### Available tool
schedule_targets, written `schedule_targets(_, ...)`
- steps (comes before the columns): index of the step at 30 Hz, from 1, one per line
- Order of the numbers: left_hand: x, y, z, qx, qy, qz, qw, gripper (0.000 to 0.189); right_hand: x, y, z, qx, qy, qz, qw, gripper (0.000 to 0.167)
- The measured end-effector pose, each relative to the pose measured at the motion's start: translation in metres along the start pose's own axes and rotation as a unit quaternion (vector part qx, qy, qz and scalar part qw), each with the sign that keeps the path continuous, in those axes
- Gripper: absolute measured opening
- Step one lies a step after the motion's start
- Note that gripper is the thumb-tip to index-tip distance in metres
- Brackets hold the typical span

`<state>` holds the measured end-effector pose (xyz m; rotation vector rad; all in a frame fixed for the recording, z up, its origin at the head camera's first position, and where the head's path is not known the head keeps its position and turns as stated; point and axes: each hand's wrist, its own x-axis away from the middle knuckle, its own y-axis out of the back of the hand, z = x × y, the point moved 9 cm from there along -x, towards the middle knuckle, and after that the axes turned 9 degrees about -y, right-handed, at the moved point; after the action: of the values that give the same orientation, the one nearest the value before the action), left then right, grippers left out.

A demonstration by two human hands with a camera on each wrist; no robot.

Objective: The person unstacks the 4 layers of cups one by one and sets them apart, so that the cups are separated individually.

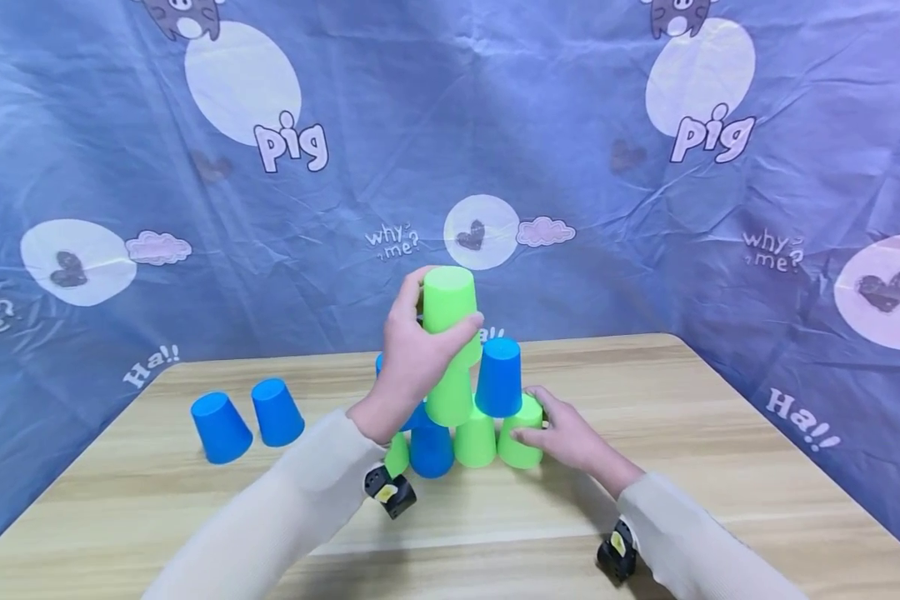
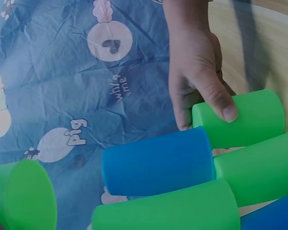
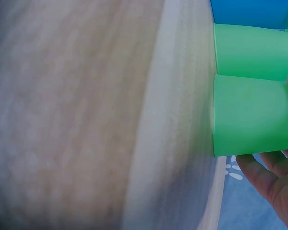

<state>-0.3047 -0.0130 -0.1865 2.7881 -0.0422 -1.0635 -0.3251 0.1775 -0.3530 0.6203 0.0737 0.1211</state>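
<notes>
My left hand (image 1: 420, 337) grips an upside-down green cup (image 1: 448, 293), thumb on the near side, above the middle of a cup pyramid. In the left wrist view this held cup (image 2: 24, 196) shows its open end, apart from the stack. A green cup (image 1: 450, 400) and a blue cup (image 1: 499, 379) stand in the pyramid's second row, with another blue cup partly hidden behind my left wrist. My right hand (image 1: 566, 433) holds the bottom row's rightmost green cup (image 1: 521, 437) between thumb and fingers. Beside that cup are a green cup (image 1: 476, 440) and a blue cup (image 1: 431, 452).
Two blue cups, one outer (image 1: 221, 429) and one inner (image 1: 277, 414), stand upside down on the left of the wooden table (image 1: 540, 550). A green cup (image 1: 397, 456) at the pyramid's left end is partly covered by my left wrist. A blue printed cloth (image 1: 570, 292) hangs behind the table.
</notes>
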Motion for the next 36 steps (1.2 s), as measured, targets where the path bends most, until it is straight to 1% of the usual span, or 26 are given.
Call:
schedule_targets(3,0.001,0.007,-0.009,0.022,-0.026,-0.015,0.9993,0.053,0.000,0.001,-0.001,-0.001,0.001,0.000,1.0000,0.052)
schedule_targets(6,0.003,0.017,-0.016,0.036,-0.048,-0.037,0.9975,0.053,0.000,0.001,-0.002,0.002,0.001,-0.001,1.0000,0.052)
schedule_targets(10,0.006,0.036,-0.021,0.046,-0.081,-0.068,0.9933,0.051,0.001,0.002,-0.002,0.008,0.000,0.000,1.0000,0.053)
schedule_targets(14,0.010,0.056,-0.026,0.051,-0.118,-0.098,0.9869,0.053,0.002,0.003,0.000,0.015,0.001,-0.001,0.9999,0.055)
schedule_targets(16,0.012,0.067,-0.026,0.046,-0.127,-0.110,0.9846,0.053,0.001,0.004,0.000,0.017,0.002,-0.002,0.9998,0.055)
schedule_targets(18,0.016,0.079,-0.025,0.036,-0.126,-0.124,0.9835,0.051,0.001,0.003,0.000,0.016,0.002,0.000,0.9999,0.056)
schedule_targets(21,0.022,0.098,-0.021,0.008,-0.112,-0.147,0.9827,0.048,0.001,0.002,-0.001,0.014,0.001,0.002,0.9999,0.056)
schedule_targets(23,0.027,0.109,-0.019,-0.006,-0.103,-0.162,0.9813,0.047,0.001,0.002,-0.001,0.012,0.000,0.002,0.9999,0.056)
schedule_targets(26,0.035,0.124,-0.017,-0.027,-0.099,-0.181,0.9780,0.046,0.001,0.001,0.000,0.010,-0.001,0.002,0.9999,0.056)
schedule_targets(33,0.049,0.157,-0.012,-0.037,-0.092,-0.214,0.9719,0.048,0.000,0.002,0.001,0.011,0.002,0.003,0.9999,0.056)
schedule_targets(36,0.056,0.174,-0.009,-0.040,-0.086,-0.241,0.9658,0.047,0.000,0.002,0.000,0.014,0.002,0.006,0.9999,0.056)
